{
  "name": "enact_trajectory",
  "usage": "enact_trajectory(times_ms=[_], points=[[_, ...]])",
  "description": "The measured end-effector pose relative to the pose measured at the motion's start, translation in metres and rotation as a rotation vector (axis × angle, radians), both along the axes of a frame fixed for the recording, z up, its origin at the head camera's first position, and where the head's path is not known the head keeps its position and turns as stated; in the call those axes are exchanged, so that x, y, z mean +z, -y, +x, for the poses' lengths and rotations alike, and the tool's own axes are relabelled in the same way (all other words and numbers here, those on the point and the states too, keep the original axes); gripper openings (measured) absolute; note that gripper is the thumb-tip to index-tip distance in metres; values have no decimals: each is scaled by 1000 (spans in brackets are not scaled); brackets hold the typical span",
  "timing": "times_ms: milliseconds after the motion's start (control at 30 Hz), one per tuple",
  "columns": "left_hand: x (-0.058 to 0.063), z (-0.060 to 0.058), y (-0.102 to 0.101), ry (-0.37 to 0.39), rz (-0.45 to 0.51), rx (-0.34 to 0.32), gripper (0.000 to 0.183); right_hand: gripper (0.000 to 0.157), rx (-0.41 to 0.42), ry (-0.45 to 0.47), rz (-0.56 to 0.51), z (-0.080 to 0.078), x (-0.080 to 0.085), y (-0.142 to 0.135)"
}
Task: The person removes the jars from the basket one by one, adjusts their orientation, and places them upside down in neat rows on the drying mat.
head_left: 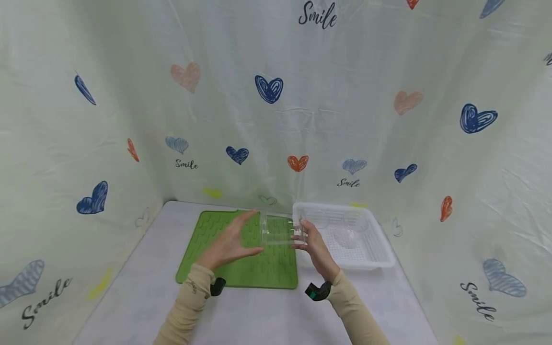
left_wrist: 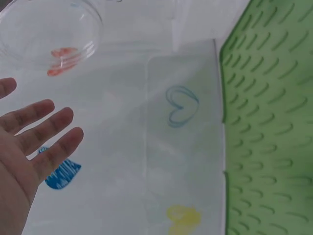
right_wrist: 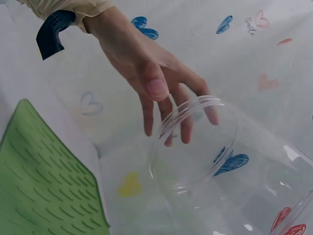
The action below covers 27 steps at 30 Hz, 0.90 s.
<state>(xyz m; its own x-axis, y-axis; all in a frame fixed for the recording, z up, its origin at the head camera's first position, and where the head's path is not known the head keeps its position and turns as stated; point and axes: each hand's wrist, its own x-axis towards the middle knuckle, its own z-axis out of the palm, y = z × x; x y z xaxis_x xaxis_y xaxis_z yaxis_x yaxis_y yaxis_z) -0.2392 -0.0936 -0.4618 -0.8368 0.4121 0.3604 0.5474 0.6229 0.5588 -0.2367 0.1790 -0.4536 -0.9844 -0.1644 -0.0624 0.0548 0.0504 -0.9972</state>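
Note:
A clear, see-through jar [head_left: 278,230] lies sideways in the air above the green mat [head_left: 271,270]. My right hand [head_left: 318,249] grips its right end, with fingers and thumb bent round it. At the jar's left end, my left hand [head_left: 227,245] is spread wide, thumb apart from the fingers. In the left wrist view, that hand [left_wrist: 24,152] is below the round rim of the jar [left_wrist: 95,46], with a gap between. The right wrist view has the left hand [right_wrist: 146,68] by the jar's ringed rim [right_wrist: 168,129]; whether the fingertips touch it I cannot tell.
To the right stands a white perforated basket [head_left: 379,256] with several clear round pieces [head_left: 347,235] in it, hard to make out. The mat, with raised ridges, lies left of it on a white-covered table [head_left: 258,316]. A curtain with hearts [head_left: 269,89] closes off the back and sides.

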Motion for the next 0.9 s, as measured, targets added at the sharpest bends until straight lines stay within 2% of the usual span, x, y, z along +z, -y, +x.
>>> enact_trajectory(times_ms=[133,267,500,633,900], points=[[-13,8,22,38,3,63,106,78,-36,-46,58,-5,6,12],[-29,19,45,68,-21,130,98,72,-72,-103,161,-10,11,25],[-62,35,81,157,-52,246,76,79,-134,-226,353,-27,10,55],[-90,36,97,223,-95,298,68,83,-129,-275,403,-38,9,72],[-136,32,118,329,-125,337,60,87,-87,-343,467,-62,12,103]])
